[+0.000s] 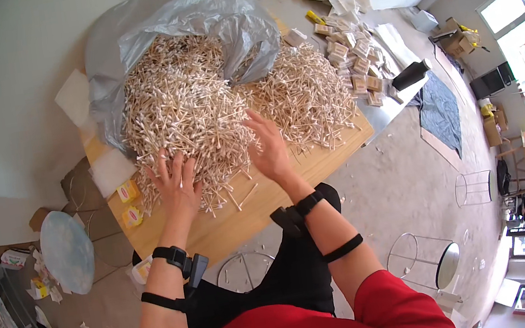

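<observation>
A big heap of cotton swabs (pixel 182 101) spills out of a grey plastic bag (pixel 164 5) onto the wooden table (pixel 238 225). My left hand (pixel 176 182) lies with fingers spread on the near edge of this heap. My right hand (pixel 268 146) is held upright at the heap's right side, fingers stretched out, and nothing shows in its grasp. A second pile of swabs (pixel 307 99) spreads just right of it. A few loose swabs lie on the wood between my hands.
Yellow-and-white packets (pixel 132 216) sit at the table's left edge. Many small packed bundles (pixel 355 58) and a dark cylinder (pixel 411 75) lie on a surface at the right. Round stools (pixel 446 265) stand on the floor; a pale round top (pixel 67 252) is at the left.
</observation>
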`<action>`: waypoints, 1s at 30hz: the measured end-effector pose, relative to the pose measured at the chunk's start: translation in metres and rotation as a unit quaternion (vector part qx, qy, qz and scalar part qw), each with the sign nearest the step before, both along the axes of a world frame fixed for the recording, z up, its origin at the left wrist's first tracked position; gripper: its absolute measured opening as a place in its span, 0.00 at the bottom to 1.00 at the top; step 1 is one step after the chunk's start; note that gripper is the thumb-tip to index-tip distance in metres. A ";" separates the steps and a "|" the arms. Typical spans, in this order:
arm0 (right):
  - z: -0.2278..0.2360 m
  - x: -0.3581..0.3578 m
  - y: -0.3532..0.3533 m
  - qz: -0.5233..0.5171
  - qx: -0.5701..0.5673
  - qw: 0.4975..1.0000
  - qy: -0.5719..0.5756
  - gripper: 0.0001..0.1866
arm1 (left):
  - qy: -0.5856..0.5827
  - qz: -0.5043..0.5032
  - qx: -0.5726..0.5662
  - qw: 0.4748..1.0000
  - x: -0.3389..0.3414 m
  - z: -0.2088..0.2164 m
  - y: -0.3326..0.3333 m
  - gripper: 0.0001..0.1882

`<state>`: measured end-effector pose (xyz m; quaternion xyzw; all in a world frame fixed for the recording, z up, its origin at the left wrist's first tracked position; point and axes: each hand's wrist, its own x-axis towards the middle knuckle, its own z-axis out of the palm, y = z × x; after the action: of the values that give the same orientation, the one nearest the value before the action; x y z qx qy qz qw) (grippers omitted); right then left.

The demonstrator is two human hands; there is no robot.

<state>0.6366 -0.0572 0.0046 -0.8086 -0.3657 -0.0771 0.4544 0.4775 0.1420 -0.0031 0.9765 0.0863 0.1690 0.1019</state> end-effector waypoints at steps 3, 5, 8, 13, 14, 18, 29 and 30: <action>-0.015 0.026 -0.026 -0.110 0.014 0.994 -0.009 0.22 | 0.002 0.000 0.003 1.000 0.001 -0.001 -0.002 0.33; -0.020 0.050 -0.023 -0.135 0.052 0.987 0.065 0.19 | 0.009 0.014 0.000 1.000 -0.001 -0.003 0.000 0.33; -0.023 0.075 -0.005 -0.101 0.046 0.990 0.090 0.16 | 0.018 0.015 -0.007 1.000 -0.002 -0.002 -0.001 0.33; -0.035 0.115 -0.006 -0.077 -0.151 0.980 0.103 0.16 | 0.013 0.007 -0.013 1.000 0.002 -0.001 -0.005 0.32; -0.032 0.116 -0.005 -0.093 -0.138 0.982 0.093 0.16 | 0.010 0.006 -0.014 1.000 0.001 -0.001 -0.005 0.32; -0.027 0.107 -0.003 -0.079 -0.064 0.991 0.086 0.18 | 0.008 0.003 -0.013 1.000 -0.001 -0.006 0.000 0.32; -0.060 0.059 -0.025 -0.090 -0.097 0.991 0.025 0.17 | 0.027 -0.004 0.022 0.999 0.000 0.001 0.000 0.33; -0.054 0.055 -0.024 -0.097 -0.091 0.991 0.021 0.17 | 0.021 -0.011 0.028 0.999 -0.002 0.005 0.002 0.33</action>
<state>0.6912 -0.0811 -0.0497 -0.8794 -0.2817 -0.0703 0.3772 0.4751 0.1440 0.0015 0.9832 0.0734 0.1493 0.0748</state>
